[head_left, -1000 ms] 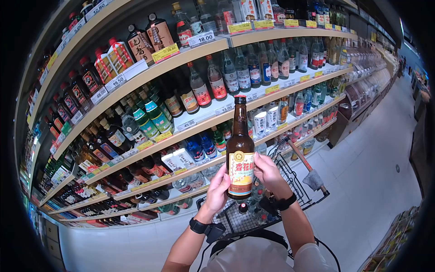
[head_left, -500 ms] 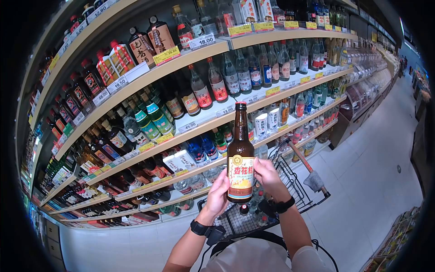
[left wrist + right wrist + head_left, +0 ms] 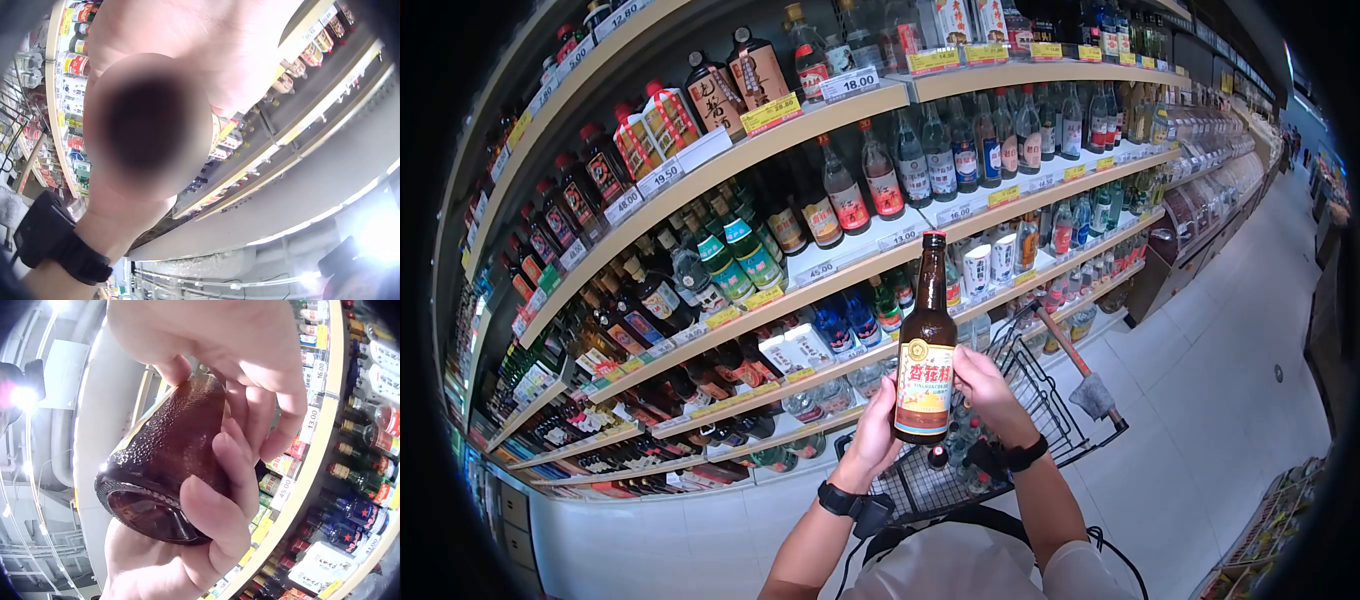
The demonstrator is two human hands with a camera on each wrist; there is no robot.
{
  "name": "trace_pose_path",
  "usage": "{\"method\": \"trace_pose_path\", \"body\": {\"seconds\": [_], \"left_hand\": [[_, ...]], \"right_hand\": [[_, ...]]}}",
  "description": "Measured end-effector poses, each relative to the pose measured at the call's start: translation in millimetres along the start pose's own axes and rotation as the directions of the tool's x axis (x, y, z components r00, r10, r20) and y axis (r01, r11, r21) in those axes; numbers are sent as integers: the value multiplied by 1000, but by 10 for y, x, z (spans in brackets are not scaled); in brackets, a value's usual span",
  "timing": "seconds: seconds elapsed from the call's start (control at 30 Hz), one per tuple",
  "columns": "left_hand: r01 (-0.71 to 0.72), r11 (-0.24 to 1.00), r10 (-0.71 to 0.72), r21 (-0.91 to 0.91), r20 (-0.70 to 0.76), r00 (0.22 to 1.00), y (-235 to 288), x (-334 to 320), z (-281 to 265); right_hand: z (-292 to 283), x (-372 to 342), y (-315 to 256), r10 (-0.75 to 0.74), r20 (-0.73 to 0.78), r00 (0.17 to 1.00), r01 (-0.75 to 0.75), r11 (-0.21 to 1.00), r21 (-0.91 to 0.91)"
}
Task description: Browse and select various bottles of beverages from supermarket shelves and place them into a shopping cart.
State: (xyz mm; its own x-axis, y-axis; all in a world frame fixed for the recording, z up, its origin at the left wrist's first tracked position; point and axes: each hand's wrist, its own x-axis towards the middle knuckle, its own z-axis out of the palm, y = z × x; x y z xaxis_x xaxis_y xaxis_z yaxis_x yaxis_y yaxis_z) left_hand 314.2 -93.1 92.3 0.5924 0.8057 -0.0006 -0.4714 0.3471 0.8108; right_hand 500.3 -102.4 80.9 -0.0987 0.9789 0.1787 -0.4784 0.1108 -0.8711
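Observation:
In the head view a brown glass bottle (image 3: 928, 325) with a red cap and a cream, red-lettered label stands nearly upright between my two hands. My left hand (image 3: 874, 432) holds its lower left side. The right hand (image 3: 990, 392) grips the label's right edge, its thumb against the glass. From the right wrist, the bottle's beaded brown base (image 3: 164, 459) faces the camera, with left-hand fingers (image 3: 215, 515) curled round it from below and the right hand (image 3: 212, 328) above. A dark, blurred round patch covers much of the left hand (image 3: 187, 37) in the left wrist view.
Long shelves (image 3: 830, 268) packed with bottles and price tags curve along the front and left. Below my hands is a black wire cart (image 3: 915, 485) with several bottles inside; a handle with a grey fuzzy cover (image 3: 1092, 398) sticks out right. Tiled floor (image 3: 1200, 350) runs along the aisle.
The bottle has come down a little and its base has shifted left, leaving it slightly tilted. Both hands have moved with it and still hold it.

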Motion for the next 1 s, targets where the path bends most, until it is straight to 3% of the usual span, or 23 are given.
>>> {"method": "trace_pose_path", "body": {"seconds": [0.13, 0.23, 0.37, 0.53, 0.63, 1.0], "left_hand": [[93, 993, -96, -66, -40, 995, 7, -31, -41], [121, 986, -127, -115, -47, 991, -15, -58, -59], [155, 972, -165, -174, -45, 985, -8, -73, -75], [312, 895, -329, -318, 1, 944, 27, -72, -236], [369, 857, -380, -360, 42, 924, 15, -73, -286], [324, 880, -355, -348, -26, 934, -23, -85, -269]], "right_hand": [[50, -17, 57, 34, -24, 999, -33, 998, 48], [107, -11, 95, 78, -1, 997, -76, 967, 245], [118, 29, 142, 70, 35, 997, -77, 963, 260], [18, 133, 345, 67, 127, 990, -110, 923, 369], [-51, 187, 455, 92, 148, 985, -138, 928, 345], [-51, 228, 602, 139, 170, 976, -201, 874, 442]]}}
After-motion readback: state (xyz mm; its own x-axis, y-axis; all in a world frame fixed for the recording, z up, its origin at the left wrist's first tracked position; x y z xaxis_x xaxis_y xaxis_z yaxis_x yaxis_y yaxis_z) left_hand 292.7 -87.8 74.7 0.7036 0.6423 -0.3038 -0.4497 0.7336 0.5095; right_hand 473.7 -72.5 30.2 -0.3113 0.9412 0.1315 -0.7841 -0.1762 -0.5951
